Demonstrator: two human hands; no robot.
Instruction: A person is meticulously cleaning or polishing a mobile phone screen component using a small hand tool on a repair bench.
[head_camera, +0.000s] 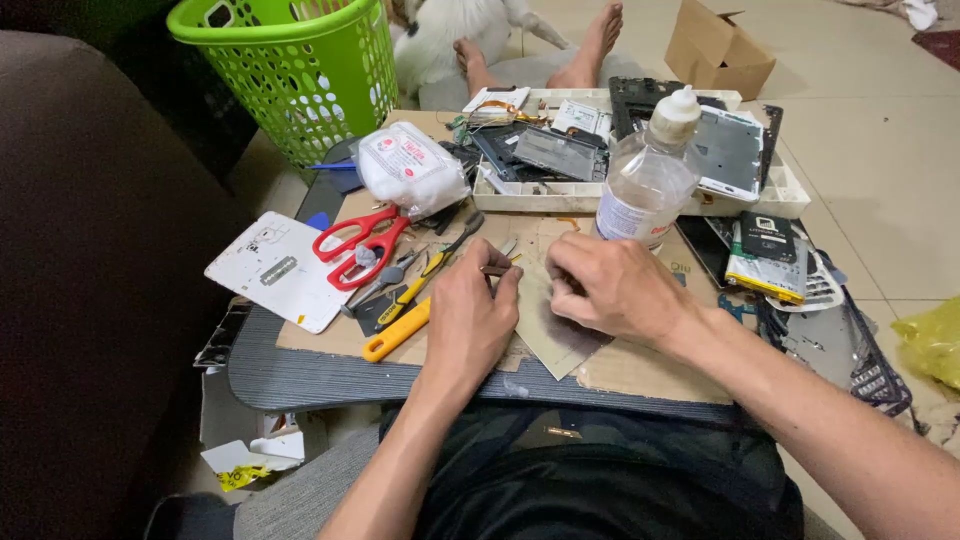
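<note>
Overflowing with phone parts, white tray (520, 197) behind both hands

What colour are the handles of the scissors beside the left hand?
Red. The scissors lie left of the left hand, clearest in the head view.

you are working with both arms bare from the elbow down, no sleeves reaching into view. your left hand (468, 318) and right hand (612, 288) are wearing no gloves, rings or watch that can be seen. you are wearing dark, nearly black shorts or trousers with a faint mottled pattern across the lap, and a small pale mark is showing near the waistband.
</note>
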